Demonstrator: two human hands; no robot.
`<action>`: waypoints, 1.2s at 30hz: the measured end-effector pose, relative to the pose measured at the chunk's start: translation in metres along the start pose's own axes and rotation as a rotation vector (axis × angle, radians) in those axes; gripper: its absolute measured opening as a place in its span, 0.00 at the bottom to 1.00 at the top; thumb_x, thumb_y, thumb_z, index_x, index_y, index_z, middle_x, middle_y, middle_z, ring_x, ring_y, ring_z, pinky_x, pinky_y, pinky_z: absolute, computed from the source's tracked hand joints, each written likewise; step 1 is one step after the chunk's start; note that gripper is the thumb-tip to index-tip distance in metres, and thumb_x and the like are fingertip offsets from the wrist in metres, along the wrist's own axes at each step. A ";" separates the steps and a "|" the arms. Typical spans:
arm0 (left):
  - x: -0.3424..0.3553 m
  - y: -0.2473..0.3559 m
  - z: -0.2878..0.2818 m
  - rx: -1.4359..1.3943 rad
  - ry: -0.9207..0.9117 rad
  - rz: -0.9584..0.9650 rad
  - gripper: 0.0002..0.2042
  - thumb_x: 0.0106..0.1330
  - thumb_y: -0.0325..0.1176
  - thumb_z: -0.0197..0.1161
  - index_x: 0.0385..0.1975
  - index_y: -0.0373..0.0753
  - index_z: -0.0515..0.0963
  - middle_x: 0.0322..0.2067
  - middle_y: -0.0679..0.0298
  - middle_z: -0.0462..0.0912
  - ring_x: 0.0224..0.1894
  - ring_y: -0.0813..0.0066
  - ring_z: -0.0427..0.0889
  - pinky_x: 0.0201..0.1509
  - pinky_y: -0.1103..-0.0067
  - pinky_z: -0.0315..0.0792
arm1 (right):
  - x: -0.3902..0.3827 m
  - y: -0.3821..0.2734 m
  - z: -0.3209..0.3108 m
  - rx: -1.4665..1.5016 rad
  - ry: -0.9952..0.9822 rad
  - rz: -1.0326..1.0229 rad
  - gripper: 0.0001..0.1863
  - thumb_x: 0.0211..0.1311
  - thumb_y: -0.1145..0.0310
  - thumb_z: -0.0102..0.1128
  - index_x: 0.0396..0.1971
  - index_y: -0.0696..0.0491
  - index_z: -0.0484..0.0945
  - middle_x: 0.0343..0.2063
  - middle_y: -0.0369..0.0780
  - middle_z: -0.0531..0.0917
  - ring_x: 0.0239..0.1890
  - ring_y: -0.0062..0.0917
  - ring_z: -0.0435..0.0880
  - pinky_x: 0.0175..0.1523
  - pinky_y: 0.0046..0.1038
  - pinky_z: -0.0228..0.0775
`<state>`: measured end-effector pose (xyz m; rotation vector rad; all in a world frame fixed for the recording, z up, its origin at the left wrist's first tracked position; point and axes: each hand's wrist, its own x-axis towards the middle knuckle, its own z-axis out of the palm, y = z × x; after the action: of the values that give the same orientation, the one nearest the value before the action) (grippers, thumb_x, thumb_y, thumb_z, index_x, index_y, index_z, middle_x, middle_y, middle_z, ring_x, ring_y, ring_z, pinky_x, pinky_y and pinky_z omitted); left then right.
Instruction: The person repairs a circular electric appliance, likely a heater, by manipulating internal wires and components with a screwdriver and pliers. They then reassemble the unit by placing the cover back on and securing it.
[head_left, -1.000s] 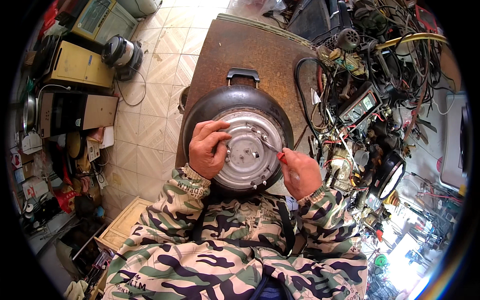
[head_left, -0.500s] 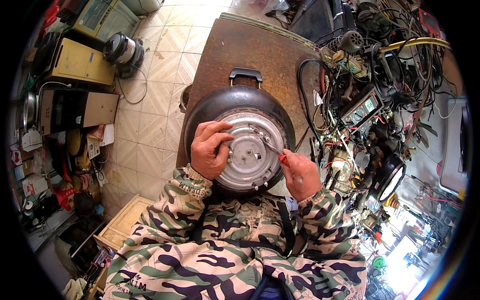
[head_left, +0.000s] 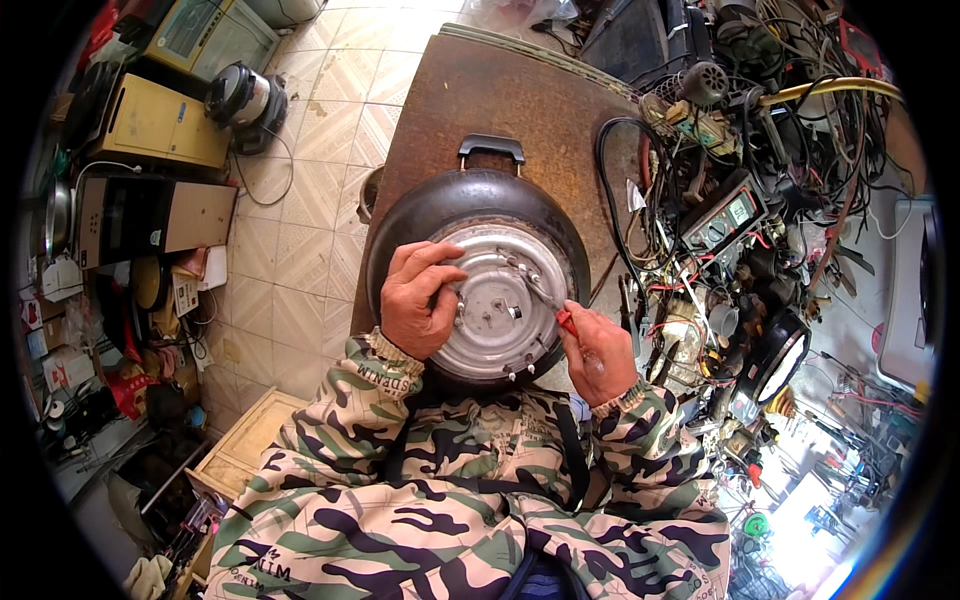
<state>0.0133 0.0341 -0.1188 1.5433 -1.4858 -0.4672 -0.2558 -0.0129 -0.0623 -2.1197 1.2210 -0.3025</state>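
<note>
An upturned dark round pan (head_left: pixel 400 225) lies on the brown table, with a black handle (head_left: pixel 491 150) at its far side. On its underside sits a ringed silver metal plate (head_left: pixel 480 345) with several small posts and terminals. My left hand (head_left: pixel 418 298) rests on the left part of the plate and pan, fingers bent, with a gap between thumb and forefinger and nothing seen in it. My right hand (head_left: pixel 600 350) is closed around a red-handled tool (head_left: pixel 567 321). The tool's thin metal end reaches the terminals on the plate's right side; the fist hides its exact kind.
The wooden table (head_left: pixel 450 90) extends beyond the pan. Close on the right lie tangled cables, motors and parts, with a multimeter (head_left: pixel 725 220) among them. Left of the table are a tiled floor (head_left: pixel 300 230), a pot-like appliance (head_left: pixel 240 97) and a wooden drawer (head_left: pixel 245 440).
My right hand has shifted very slightly, still holding the red-handled tool at the terminals. The left hand and the pan look unmoved.
</note>
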 end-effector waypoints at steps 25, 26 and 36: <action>-0.001 -0.001 0.001 0.008 0.023 0.019 0.11 0.54 0.14 0.62 0.34 0.34 0.86 0.48 0.55 0.88 0.54 0.51 0.82 0.60 0.64 0.78 | -0.005 0.011 0.014 -0.030 0.077 -0.104 0.24 0.60 0.82 0.68 0.58 0.65 0.77 0.41 0.51 0.86 0.44 0.50 0.85 0.49 0.43 0.79; -0.001 -0.001 0.002 0.006 0.025 0.016 0.11 0.53 0.14 0.62 0.34 0.34 0.86 0.48 0.55 0.88 0.54 0.51 0.82 0.60 0.64 0.78 | -0.005 0.011 0.014 -0.029 0.088 -0.105 0.24 0.60 0.82 0.68 0.57 0.65 0.77 0.40 0.51 0.86 0.43 0.49 0.85 0.49 0.43 0.79; 0.000 0.000 0.003 0.007 0.044 0.024 0.11 0.52 0.16 0.64 0.33 0.35 0.86 0.47 0.57 0.88 0.53 0.53 0.82 0.58 0.65 0.78 | 0.000 0.020 0.008 0.042 0.038 -0.092 0.21 0.63 0.79 0.66 0.56 0.65 0.78 0.40 0.51 0.86 0.44 0.47 0.85 0.50 0.41 0.79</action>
<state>0.0111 0.0329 -0.1199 1.5297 -1.4724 -0.4119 -0.2649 -0.0162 -0.0813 -2.1461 1.1306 -0.4078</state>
